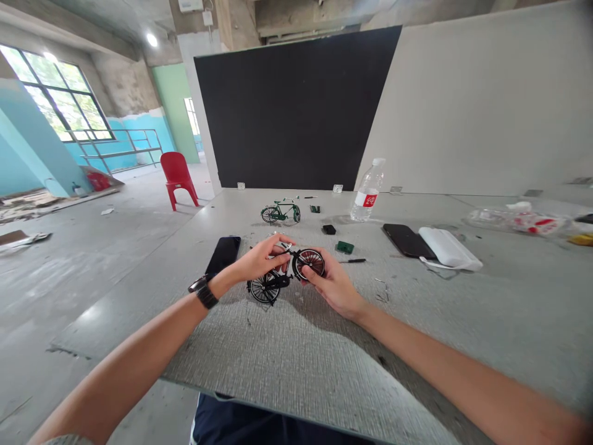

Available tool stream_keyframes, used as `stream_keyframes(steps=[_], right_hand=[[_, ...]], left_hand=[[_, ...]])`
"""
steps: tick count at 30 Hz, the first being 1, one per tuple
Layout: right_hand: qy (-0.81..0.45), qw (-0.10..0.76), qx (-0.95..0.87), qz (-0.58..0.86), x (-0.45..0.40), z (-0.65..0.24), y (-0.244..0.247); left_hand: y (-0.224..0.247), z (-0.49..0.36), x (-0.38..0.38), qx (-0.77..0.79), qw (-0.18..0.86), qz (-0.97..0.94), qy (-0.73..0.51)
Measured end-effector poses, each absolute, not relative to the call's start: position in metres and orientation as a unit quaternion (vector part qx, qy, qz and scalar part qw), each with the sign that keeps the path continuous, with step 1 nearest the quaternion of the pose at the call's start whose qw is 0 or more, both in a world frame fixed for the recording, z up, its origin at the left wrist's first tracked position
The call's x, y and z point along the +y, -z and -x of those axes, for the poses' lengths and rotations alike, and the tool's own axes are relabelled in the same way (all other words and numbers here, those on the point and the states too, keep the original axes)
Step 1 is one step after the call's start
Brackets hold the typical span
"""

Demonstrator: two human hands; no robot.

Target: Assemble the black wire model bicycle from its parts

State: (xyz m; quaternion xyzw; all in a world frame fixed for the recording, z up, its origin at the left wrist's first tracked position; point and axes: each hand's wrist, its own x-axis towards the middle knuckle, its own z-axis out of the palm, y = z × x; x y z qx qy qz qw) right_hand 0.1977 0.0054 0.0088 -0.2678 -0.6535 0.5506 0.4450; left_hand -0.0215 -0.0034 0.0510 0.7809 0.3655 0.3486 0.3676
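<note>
A small black model bicycle (pixel 265 287) is held between my hands, just over the grey table. My left hand (pixel 262 258), with a dark watch on its wrist, grips the bicycle's upper frame near the handlebar. The fingers of my right hand (pixel 333 287) are closed round the front wheel, with the thumb across its face. The rear wheel hangs at the lower left, near the tabletop. Fingers hide part of the frame. Farther back stands a green model bicycle (pixel 280 212).
A phone (pixel 223 254) lies left of my hands. Beyond and right are a green part (pixel 344 247), a black part (pixel 328 229), a screwdriver (pixel 354 261), a water bottle (pixel 368 191), a dark phone (pixel 407 241) and a white case (pixel 449 248). A black panel (pixel 301 111) rises behind.
</note>
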Motion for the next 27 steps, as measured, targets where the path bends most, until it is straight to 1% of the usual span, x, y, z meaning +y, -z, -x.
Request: stream_keyframes(steps=[4, 8, 12, 22, 27], right_hand=[[-0.554, 0.439, -0.652, 0.276, 0.005, -0.198, -0.01], [-0.569, 0.435, -0.643, 0.272, 0.003, -0.198, -0.013], [-0.586, 0.441, -0.628, 0.26, 0.001, -0.198, -0.015], [-0.53, 0.445, -0.682, 0.236, 0.003, -0.206, -0.03], [-0.508, 0.437, -0.703, 0.236, 0.003, -0.209, -0.038]], left_hand=[[-0.05, 0.021, -0.003, 0.366, 0.352, -0.786, -0.354], [-0.054, 0.022, -0.005, 0.362, 0.366, -0.779, -0.359], [-0.058, 0.023, -0.007, 0.366, 0.353, -0.782, -0.36], [-0.069, 0.02, -0.013, 0.332, 0.358, -0.779, -0.394], [-0.069, 0.019, -0.013, 0.321, 0.392, -0.765, -0.398]])
